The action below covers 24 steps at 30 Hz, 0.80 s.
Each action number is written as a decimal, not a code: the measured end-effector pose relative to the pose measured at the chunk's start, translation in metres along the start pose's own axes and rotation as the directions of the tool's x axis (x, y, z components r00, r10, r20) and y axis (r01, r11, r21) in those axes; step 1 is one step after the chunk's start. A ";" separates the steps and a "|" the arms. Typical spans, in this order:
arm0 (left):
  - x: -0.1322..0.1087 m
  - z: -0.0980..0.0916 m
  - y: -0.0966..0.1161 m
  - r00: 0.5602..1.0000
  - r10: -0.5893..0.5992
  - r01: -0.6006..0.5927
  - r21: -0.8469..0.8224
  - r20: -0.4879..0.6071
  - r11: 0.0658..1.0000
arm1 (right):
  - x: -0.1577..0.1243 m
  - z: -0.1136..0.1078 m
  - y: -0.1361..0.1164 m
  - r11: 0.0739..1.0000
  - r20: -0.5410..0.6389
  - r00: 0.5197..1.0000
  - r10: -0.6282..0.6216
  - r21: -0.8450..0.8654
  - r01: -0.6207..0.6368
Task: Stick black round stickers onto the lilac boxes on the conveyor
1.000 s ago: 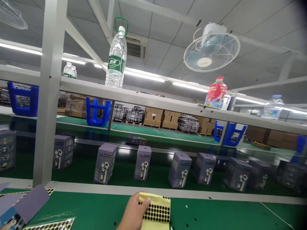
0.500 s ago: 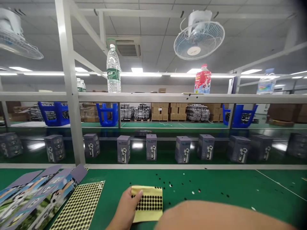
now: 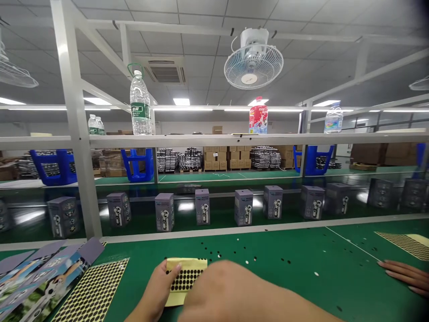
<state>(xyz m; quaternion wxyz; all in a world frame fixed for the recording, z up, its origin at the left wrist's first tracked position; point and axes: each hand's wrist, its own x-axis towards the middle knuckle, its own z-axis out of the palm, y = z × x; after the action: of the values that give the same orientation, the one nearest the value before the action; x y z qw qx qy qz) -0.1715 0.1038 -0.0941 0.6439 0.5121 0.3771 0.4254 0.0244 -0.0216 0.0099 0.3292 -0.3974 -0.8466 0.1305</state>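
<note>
Your L hand (image 3: 157, 290) pinches the yellow dot-sticker sheet (image 3: 189, 273) on the green worktop (image 3: 284, 273). R hand (image 3: 219, 284) is blurred beside it, grip can't tell.

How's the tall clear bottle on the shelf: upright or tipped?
Upright: the bottle stands base down on the shelf, cap up.

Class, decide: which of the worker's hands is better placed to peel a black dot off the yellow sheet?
Probably the right. The left hand pins the yellow sheet by its left edge; the right hand, blurred, hovers over its right part.
</note>
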 end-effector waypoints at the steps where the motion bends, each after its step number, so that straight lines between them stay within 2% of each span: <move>1: 0.000 -0.001 -0.002 1.000 -0.005 0.005 -0.012 -0.002 1.000 | 0.003 0.000 0.009 0.999 -0.034 0.999 0.035 0.025 -0.034; 3: 0.001 -0.003 -0.005 1.000 -0.014 0.014 -0.041 -0.002 0.999 | 0.010 0.004 0.035 0.976 -0.168 0.968 0.188 0.141 -0.165; 4: 0.001 -0.004 -0.005 1.000 -0.025 0.025 -0.067 -0.001 0.997 | 0.013 0.009 0.051 0.946 -0.245 0.925 0.289 0.223 -0.237; 6: 0.000 -0.005 -0.006 0.998 -0.065 0.065 -0.142 0.000 0.988 | 0.019 0.022 0.086 0.855 -0.357 0.800 0.482 0.393 -0.340; 7: 0.000 -0.005 -0.006 0.996 -0.088 0.084 -0.187 -0.012 0.979 | 0.022 0.031 0.102 0.812 -0.377 0.748 0.547 0.456 -0.364; 9: 0.001 -0.005 -0.005 0.991 -0.122 0.105 -0.267 -0.047 0.958 | 0.028 0.047 0.129 0.753 -0.356 0.708 0.610 0.540 -0.376; 10: 0.003 -0.005 -0.005 0.990 -0.125 0.101 -0.292 -0.063 0.951 | 0.031 0.054 0.138 0.722 -0.325 0.708 0.627 0.585 -0.370; 12: 0.006 -0.005 -0.005 0.988 -0.125 0.091 -0.320 -0.086 0.943 | 0.039 0.067 0.148 0.671 -0.242 0.748 0.618 0.658 -0.342; 15: 0.011 -0.006 -0.006 0.987 -0.117 0.075 -0.322 -0.114 0.944 | 0.049 0.081 0.148 0.624 -0.117 0.831 0.544 0.719 -0.307; 17: 0.011 -0.006 -0.006 0.986 -0.088 0.042 -0.301 -0.141 0.953 | 0.051 0.089 0.145 0.616 -0.063 0.861 0.505 0.724 -0.309; 21: 0.009 -0.003 -0.011 0.989 -0.053 0.017 -0.255 -0.135 0.967 | 0.045 0.101 0.144 0.642 -0.069 0.849 0.524 0.687 -0.341; 24: 0.014 -0.005 -0.014 0.986 -0.054 0.017 -0.230 -0.156 0.973 | 0.039 0.098 0.147 0.669 -0.115 0.838 0.533 0.664 -0.335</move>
<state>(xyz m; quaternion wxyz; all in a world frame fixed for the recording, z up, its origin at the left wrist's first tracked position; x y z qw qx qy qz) -0.1685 0.1170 -0.1092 0.6735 0.3919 0.3855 0.4942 0.0272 0.1077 -0.1168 0.5236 -0.4736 -0.5743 0.4144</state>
